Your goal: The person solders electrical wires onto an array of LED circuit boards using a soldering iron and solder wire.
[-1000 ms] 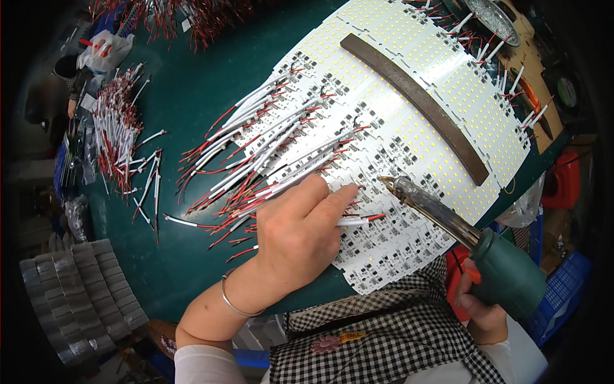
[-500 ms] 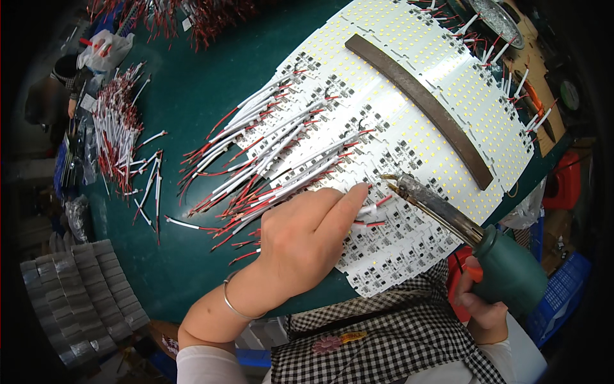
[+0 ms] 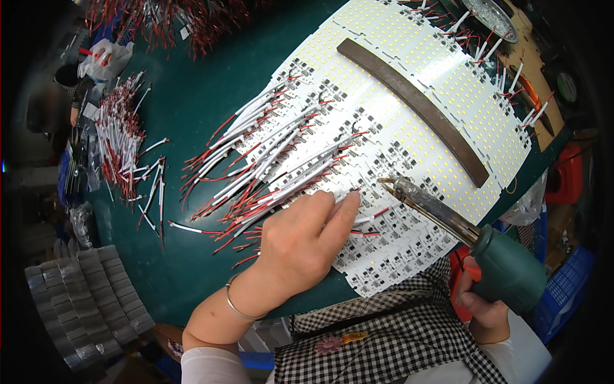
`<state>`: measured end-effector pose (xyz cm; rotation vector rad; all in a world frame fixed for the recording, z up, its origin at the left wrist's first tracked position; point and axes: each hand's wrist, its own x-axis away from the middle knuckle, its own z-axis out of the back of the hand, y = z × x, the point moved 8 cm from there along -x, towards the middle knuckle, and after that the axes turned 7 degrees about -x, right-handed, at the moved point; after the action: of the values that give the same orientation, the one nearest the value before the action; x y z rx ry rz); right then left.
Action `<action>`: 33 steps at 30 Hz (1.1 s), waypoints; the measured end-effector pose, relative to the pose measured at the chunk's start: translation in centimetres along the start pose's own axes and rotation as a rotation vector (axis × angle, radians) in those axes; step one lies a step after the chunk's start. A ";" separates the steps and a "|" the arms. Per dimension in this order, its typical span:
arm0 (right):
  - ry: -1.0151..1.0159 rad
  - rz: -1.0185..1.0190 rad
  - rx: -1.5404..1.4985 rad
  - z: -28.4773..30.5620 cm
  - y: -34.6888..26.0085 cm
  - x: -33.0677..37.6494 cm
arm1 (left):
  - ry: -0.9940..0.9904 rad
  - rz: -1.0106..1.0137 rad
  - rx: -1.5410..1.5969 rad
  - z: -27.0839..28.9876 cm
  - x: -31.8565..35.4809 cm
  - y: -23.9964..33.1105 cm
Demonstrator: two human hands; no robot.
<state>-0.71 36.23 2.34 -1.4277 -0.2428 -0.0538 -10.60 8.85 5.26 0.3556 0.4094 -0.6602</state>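
My left hand (image 3: pixel 300 237) is closed in a pinch over the lower left part of the white LED circuit boards (image 3: pixel 409 221). White-sleeved wires (image 3: pixel 366 219) with red ends show beside its fingertips, though the exact grip is partly hidden. Wrapped round the green handle of a soldering iron (image 3: pixel 511 265), my right hand (image 3: pixel 481 306) is closed at the right. The iron's metal tip is over the boards, just right of my left fingertips and apart from them. Rows of red and white wires (image 3: pixel 281 147) fan out leftward from the boards' left edge.
A curved brown bar (image 3: pixel 416 105) lies across the boards. Loose wires (image 3: pixel 121 134) are heaped on the green table (image 3: pixel 198 96) at the left. Grey stacked blocks (image 3: pixel 83 301) stand at lower left. A metal dish (image 3: pixel 492 19) is at the far right, a blue basket (image 3: pixel 569 288) beside the iron.
My left fingertips have drawn back slightly to the left and nearer to me, with a white wire now visible between them. The whole view has shifted a little; the iron stays over the boards.
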 end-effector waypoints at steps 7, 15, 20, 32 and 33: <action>0.095 -0.023 -0.052 -0.5 -0.3 -0.4 | -0.006 0.049 0.023 0.0 -0.4 0.0; -0.094 0.017 0.220 -0.4 0.4 -0.1 | -0.076 0.123 0.041 -0.5 -0.6 0.3; -0.020 0.006 0.053 -0.3 0.5 -0.3 | -0.013 0.085 0.069 -0.2 -0.6 0.6; -0.090 0.157 -0.131 -0.4 -1.0 -2.2 | 0.024 0.042 0.109 -0.1 -0.3 0.4; -0.009 0.072 -0.255 -0.2 -0.9 -2.2 | 0.025 0.043 0.108 -0.1 -0.2 0.4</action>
<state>-2.95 35.66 2.74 -1.6894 -0.1966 -0.0197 -10.50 9.33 5.34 0.4746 0.3894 -0.6381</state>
